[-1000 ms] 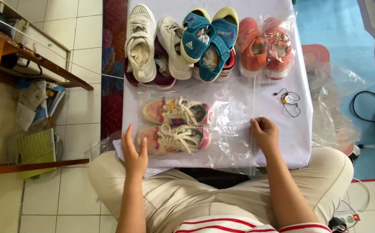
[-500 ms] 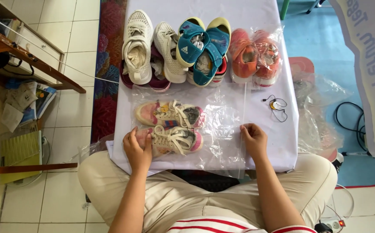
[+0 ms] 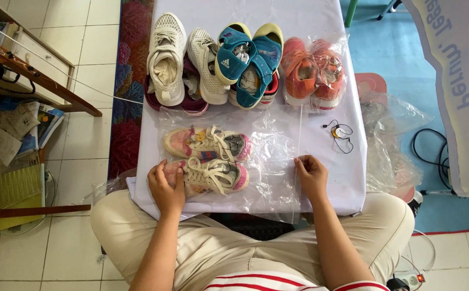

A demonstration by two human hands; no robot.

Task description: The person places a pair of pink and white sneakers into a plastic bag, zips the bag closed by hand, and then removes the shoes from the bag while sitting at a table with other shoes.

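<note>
Two hands rest on a clear plastic bag [image 3: 267, 161] spread flat on the white tabletop [image 3: 321, 21]. The left hand [image 3: 165, 186] lies palm down with fingers bent over the heel end of the nearer pink sneaker [image 3: 213, 175], pressing it through the plastic; whether it truly grips the shoe or only presses on it cannot be told. The right hand [image 3: 311, 175] sits well apart from the left, at the open edge of the bag, fingers curled and pinching the thin plastic there.

Just beyond the left hand's fingers lies the second pink sneaker [image 3: 207, 143], also inside the bag, side by side with the first, both with cream laces and their toes pointing toward the right hand.

Farther from both hands, along the far part of the tabletop, stands a row of shoes: a pair of cream mesh sneakers [image 3: 186, 59] beyond the left hand, resting on something maroon; a pair of teal sandals with yellow soles [image 3: 248, 59] in the middle; and a pair of orange shoes [image 3: 312, 73] wrapped in clear plastic beyond the right hand. A small black cord with a round piece [image 3: 341, 133] lies on the tabletop just past the right hand. Loose crumpled plastic [image 3: 393, 134] sits off the tabletop's edge, outward from the right hand.
</note>
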